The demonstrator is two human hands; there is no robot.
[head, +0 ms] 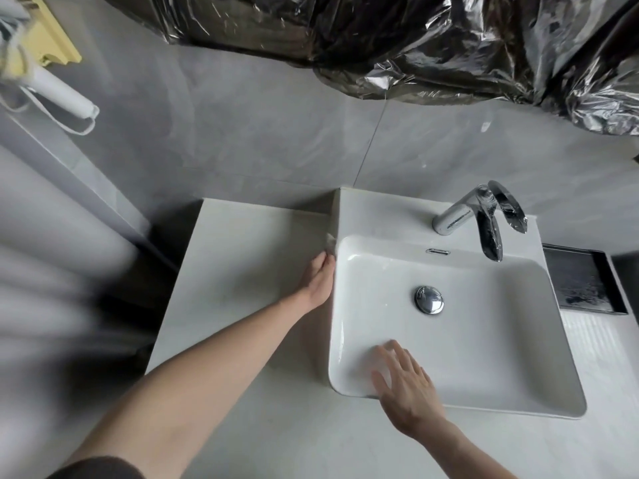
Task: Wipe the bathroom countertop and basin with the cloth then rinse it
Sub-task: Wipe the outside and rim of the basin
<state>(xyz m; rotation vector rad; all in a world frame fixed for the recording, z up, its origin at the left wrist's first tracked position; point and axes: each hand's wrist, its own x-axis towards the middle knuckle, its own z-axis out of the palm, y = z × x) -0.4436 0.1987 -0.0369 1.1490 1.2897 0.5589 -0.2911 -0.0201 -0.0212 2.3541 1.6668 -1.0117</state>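
White cloth [330, 243] barely peeps past the left hand [320, 280], pinched against the basin [484, 357] wall where it meets the countertop [242, 271]. The right hand [404, 382] lies flat and relaxed on the front rim. She'd do best dragging it firmly along that seam.

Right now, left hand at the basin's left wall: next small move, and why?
Probably slide the left hand and cloth farther back along the seam between countertop and basin. The cloth sits partway along that seam; the right hand lies flat on the front rim.
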